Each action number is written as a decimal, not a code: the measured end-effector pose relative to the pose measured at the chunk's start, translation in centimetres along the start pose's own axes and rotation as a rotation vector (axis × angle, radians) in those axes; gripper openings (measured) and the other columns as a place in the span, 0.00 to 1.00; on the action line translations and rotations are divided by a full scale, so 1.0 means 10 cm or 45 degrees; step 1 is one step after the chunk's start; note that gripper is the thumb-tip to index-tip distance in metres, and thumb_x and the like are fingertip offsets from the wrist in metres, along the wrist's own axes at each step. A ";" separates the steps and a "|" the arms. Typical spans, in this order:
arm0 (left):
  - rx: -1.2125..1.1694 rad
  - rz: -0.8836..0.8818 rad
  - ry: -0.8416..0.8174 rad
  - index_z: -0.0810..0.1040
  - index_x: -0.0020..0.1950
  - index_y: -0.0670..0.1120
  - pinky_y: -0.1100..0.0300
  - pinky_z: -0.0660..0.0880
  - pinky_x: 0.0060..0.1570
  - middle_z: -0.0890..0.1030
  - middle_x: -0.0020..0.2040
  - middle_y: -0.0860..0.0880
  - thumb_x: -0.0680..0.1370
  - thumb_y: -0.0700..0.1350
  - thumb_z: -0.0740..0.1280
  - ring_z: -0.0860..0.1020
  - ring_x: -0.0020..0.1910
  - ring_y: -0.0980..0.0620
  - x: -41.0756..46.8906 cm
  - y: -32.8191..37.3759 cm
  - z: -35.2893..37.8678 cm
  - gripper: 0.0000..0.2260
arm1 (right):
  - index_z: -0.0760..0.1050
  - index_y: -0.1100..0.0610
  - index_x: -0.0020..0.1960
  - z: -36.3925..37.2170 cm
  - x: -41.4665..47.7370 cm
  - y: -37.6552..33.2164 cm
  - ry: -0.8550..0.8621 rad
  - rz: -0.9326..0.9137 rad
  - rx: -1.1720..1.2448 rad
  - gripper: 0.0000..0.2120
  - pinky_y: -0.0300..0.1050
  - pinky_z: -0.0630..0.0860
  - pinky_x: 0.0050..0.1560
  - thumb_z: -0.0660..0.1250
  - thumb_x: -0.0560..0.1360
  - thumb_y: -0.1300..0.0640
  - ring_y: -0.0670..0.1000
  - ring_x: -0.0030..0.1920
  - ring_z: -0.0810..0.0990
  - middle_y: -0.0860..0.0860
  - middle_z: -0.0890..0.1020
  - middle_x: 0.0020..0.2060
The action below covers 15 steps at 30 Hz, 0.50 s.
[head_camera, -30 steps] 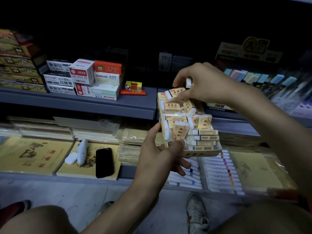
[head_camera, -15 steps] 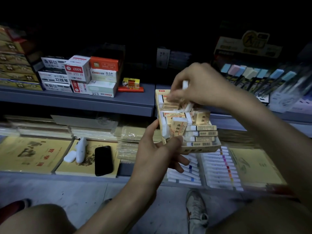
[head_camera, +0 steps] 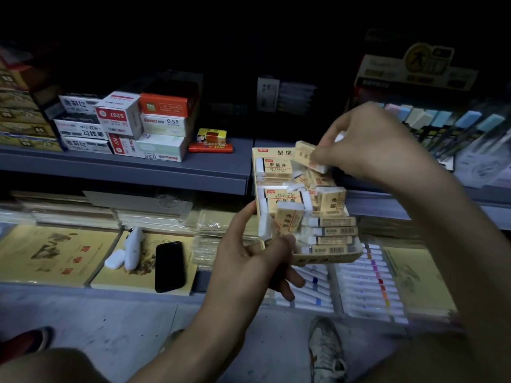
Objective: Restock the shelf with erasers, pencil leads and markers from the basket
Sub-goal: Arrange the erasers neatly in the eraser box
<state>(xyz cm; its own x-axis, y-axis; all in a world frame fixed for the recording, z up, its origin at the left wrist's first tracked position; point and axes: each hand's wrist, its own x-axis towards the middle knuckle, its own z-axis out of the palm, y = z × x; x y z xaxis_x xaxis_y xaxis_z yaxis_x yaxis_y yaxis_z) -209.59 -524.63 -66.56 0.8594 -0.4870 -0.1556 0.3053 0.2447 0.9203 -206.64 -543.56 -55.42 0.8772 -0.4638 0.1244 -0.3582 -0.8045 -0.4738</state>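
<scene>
My left hand (head_camera: 249,261) grips the lower left corner of a tan open eraser box (head_camera: 326,257), tilted toward me in front of the grey shelf (head_camera: 166,172). Several tan-sleeved white erasers fill it, some stacked flat at the bottom, others loose and crooked. My right hand (head_camera: 370,145) pinches one eraser (head_camera: 307,156) above the box's top right part. Boxes of pencil leads (head_camera: 163,134) sit on the shelf to the left. Markers (head_camera: 367,283) lie in rows on the lower shelf under the box.
A black phone (head_camera: 169,265) and a white device (head_camera: 130,248) lie on yellow booklets on the lower shelf. Pens with pastel caps (head_camera: 442,120) stand in a display at the right. My shoe (head_camera: 326,352) rests on the grey floor.
My right hand went down into the loose erasers and now holds one tan-sleeved eraser lifted at the top of the box. The left hand keeps the box in the same place.
</scene>
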 end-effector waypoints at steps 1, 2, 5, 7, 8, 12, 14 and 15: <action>-0.004 -0.007 0.003 0.72 0.73 0.57 0.56 0.78 0.29 0.85 0.40 0.38 0.79 0.36 0.71 0.81 0.28 0.42 0.00 0.00 0.00 0.26 | 0.84 0.50 0.40 -0.02 0.01 0.01 0.026 -0.023 0.028 0.05 0.41 0.74 0.37 0.79 0.70 0.52 0.45 0.40 0.78 0.46 0.82 0.41; -0.007 -0.016 0.008 0.72 0.74 0.57 0.56 0.77 0.28 0.85 0.38 0.38 0.79 0.36 0.71 0.81 0.27 0.43 0.00 0.00 0.00 0.27 | 0.84 0.50 0.40 -0.03 0.02 0.01 0.037 -0.048 0.074 0.05 0.40 0.72 0.36 0.79 0.71 0.51 0.45 0.42 0.77 0.46 0.81 0.43; -0.029 -0.020 0.008 0.71 0.75 0.55 0.57 0.76 0.27 0.84 0.37 0.39 0.79 0.36 0.71 0.80 0.27 0.42 0.01 0.01 0.01 0.28 | 0.84 0.46 0.43 0.02 0.02 -0.04 0.050 -0.232 0.143 0.05 0.41 0.74 0.35 0.79 0.70 0.50 0.43 0.43 0.81 0.43 0.84 0.42; -0.039 -0.012 0.008 0.72 0.74 0.54 0.57 0.76 0.26 0.84 0.37 0.39 0.78 0.36 0.71 0.80 0.27 0.42 0.02 0.02 0.03 0.27 | 0.84 0.44 0.45 0.15 0.02 -0.05 0.041 -0.410 0.022 0.05 0.44 0.77 0.40 0.78 0.70 0.48 0.42 0.41 0.81 0.41 0.84 0.39; -0.042 -0.005 0.009 0.73 0.73 0.53 0.58 0.75 0.25 0.84 0.36 0.39 0.78 0.36 0.71 0.80 0.27 0.42 0.02 0.03 0.04 0.26 | 0.83 0.43 0.45 0.21 0.02 -0.05 0.036 -0.480 -0.054 0.06 0.45 0.77 0.43 0.78 0.70 0.48 0.42 0.41 0.81 0.41 0.84 0.40; -0.050 0.018 0.012 0.74 0.70 0.52 0.58 0.74 0.24 0.83 0.34 0.40 0.78 0.35 0.70 0.79 0.26 0.42 0.02 0.04 0.06 0.23 | 0.83 0.42 0.48 0.33 0.06 -0.03 0.023 -0.619 -0.306 0.07 0.46 0.74 0.51 0.77 0.72 0.45 0.49 0.52 0.81 0.42 0.83 0.51; -0.050 0.020 0.019 0.74 0.70 0.52 0.57 0.74 0.25 0.83 0.34 0.40 0.78 0.35 0.70 0.79 0.26 0.42 0.01 0.04 0.07 0.23 | 0.83 0.42 0.49 0.30 0.07 -0.03 -0.035 -0.591 -0.267 0.05 0.48 0.76 0.52 0.76 0.73 0.45 0.48 0.52 0.82 0.40 0.83 0.51; -0.048 0.017 0.024 0.74 0.70 0.52 0.57 0.74 0.25 0.83 0.34 0.40 0.77 0.35 0.71 0.79 0.26 0.42 0.01 0.04 0.07 0.23 | 0.83 0.42 0.49 0.26 0.05 -0.03 -0.050 -0.552 -0.197 0.05 0.49 0.78 0.53 0.75 0.74 0.45 0.46 0.49 0.82 0.40 0.83 0.49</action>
<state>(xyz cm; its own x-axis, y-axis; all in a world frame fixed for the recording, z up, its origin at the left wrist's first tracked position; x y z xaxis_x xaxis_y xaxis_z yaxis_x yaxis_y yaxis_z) -209.65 -525.15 -65.96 0.8711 -0.4676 -0.1505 0.3088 0.2830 0.9081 -205.23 -542.62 -57.49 0.9669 -0.0600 0.2482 0.0039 -0.9685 -0.2491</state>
